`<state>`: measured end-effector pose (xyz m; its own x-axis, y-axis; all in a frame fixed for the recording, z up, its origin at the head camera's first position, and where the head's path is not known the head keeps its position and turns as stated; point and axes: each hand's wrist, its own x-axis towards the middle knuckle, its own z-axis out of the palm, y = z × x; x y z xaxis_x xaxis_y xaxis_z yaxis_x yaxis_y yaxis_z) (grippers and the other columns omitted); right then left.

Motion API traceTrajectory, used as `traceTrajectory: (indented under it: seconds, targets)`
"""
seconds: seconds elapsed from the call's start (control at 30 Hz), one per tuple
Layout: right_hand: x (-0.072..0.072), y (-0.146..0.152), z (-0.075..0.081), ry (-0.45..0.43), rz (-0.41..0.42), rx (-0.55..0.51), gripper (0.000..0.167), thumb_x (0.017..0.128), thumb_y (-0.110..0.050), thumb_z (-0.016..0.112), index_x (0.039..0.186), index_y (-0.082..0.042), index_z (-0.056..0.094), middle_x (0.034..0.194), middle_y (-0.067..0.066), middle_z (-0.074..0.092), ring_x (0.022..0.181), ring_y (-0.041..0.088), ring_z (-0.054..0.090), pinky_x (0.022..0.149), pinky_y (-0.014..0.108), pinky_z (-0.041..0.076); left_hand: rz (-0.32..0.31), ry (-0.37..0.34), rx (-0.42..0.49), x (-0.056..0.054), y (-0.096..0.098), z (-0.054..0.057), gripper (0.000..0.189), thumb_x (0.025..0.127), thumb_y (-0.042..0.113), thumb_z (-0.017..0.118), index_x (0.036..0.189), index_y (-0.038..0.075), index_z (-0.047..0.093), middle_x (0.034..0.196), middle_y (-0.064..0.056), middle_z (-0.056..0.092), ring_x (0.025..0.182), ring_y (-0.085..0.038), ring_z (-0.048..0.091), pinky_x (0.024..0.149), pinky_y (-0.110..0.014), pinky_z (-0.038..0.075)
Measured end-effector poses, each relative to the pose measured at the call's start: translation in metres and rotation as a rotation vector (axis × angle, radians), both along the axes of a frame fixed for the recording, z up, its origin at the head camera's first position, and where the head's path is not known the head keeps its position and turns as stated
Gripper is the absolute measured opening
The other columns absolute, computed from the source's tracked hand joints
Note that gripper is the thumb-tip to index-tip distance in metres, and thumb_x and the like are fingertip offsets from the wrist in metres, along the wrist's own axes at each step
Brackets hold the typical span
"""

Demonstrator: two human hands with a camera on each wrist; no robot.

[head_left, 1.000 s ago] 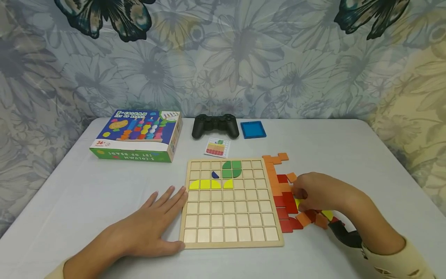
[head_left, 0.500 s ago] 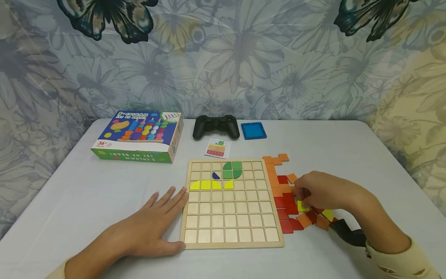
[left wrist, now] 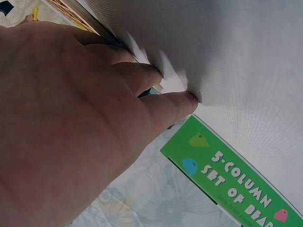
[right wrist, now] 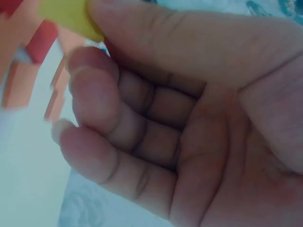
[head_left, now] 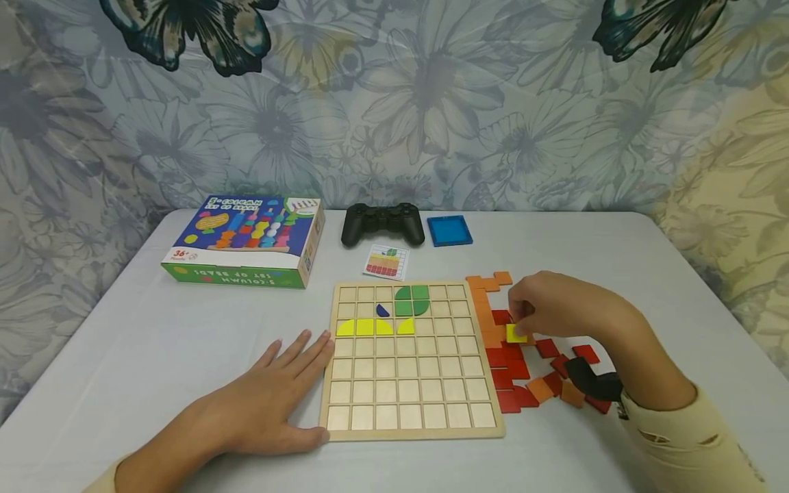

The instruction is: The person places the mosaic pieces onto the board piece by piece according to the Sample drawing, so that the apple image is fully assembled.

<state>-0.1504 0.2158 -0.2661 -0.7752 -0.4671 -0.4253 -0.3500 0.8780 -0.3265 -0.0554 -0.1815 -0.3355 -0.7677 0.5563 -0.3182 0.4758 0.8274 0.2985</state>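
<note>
My right hand [head_left: 564, 305] pinches a yellow tile [head_left: 516, 333] between thumb and fingers, over the orange and red tiles just right of the wooden grid board [head_left: 409, 435]. In the right wrist view the same yellow tile [right wrist: 71, 18] sticks out past the thumb, and the other fingers are curled in. My left hand [head_left: 265, 400] lies spread, fingertips and thumb at the board's left edge. On the board sit a green group of tiles [head_left: 411, 301], a small dark blue piece [head_left: 383, 311], a row of yellow tiles [head_left: 365, 327] and a separate yellow quarter-round [head_left: 406, 326].
Red tiles [head_left: 508, 370] and orange tiles [head_left: 483, 308] lie along the board's right side, with several more scattered near my right wrist. Behind the board are a small pattern card [head_left: 385, 261], a black game controller [head_left: 382, 224], a blue tray [head_left: 450, 243] and a bead-set box [head_left: 243, 239].
My right hand has lifted away from the scattered tiles, up and to the left, with a yellow tile in its pinch. More red tiles show where it was. My left hand has stayed put.
</note>
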Motion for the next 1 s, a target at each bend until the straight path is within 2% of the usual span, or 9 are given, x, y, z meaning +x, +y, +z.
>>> traceTrajectory:
  seconds: [0.33, 0.47, 0.63, 0.87, 1.0]
  targets:
    - [-0.015, -0.051, -0.007, 0.102, 0.076, -0.062, 0.017, 0.087, -0.010, 0.078, 0.078, -0.013, 0.065, 0.071, -0.002, 0.057, 0.067, 0.016, 0.053, 0.060, 0.030, 0.047, 0.006, -0.001, 0.005, 0.001, -0.001, -0.001, 0.108, 0.084, 0.075, 0.056, 0.162, 0.015, 0.015, 0.168, 0.003, 0.004, 0.152, -0.026, 0.002, 0.116, -0.062, 0.011]
    - [-0.020, -0.071, -0.013, 0.141, 0.080, -0.083, 0.018, 0.087, -0.009, 0.079, 0.076, -0.012, 0.064, 0.070, -0.002, 0.058, 0.066, 0.017, 0.053, 0.059, 0.030, 0.047, 0.003, -0.001, 0.011, 0.002, -0.001, -0.001, 0.107, 0.084, 0.075, 0.057, 0.162, 0.014, 0.015, 0.168, 0.003, 0.004, 0.152, -0.026, 0.002, 0.116, -0.061, 0.011]
    - [-0.025, -0.091, -0.023, 0.132, 0.066, -0.051, 0.018, 0.087, -0.013, 0.079, 0.075, -0.013, 0.065, 0.071, -0.002, 0.059, 0.070, 0.018, 0.053, 0.063, 0.032, 0.046, -0.001, 0.003, 0.010, 0.002, -0.002, -0.001, 0.107, 0.084, 0.075, 0.056, 0.162, 0.014, 0.015, 0.168, 0.003, 0.004, 0.152, -0.026, 0.003, 0.116, -0.061, 0.011]
    - [-0.023, -0.105, -0.033, 0.106, 0.068, -0.049, 0.018, 0.088, -0.011, 0.078, 0.075, -0.013, 0.065, 0.072, -0.002, 0.059, 0.070, 0.018, 0.053, 0.063, 0.032, 0.046, 0.002, 0.003, 0.006, 0.000, -0.001, -0.001, 0.107, 0.084, 0.076, 0.055, 0.162, 0.015, 0.016, 0.168, 0.003, 0.005, 0.152, -0.026, 0.003, 0.116, -0.062, 0.011]
    - [-0.019, -0.105, -0.036, 0.141, 0.084, -0.081, 0.022, 0.087, -0.008, 0.077, 0.070, -0.013, 0.064, 0.068, -0.004, 0.057, 0.067, 0.016, 0.053, 0.062, 0.031, 0.046, -0.001, 0.001, 0.008, 0.000, -0.001, -0.001, 0.107, 0.084, 0.076, 0.055, 0.162, 0.015, 0.015, 0.168, 0.003, 0.005, 0.152, -0.026, 0.002, 0.116, -0.061, 0.011]
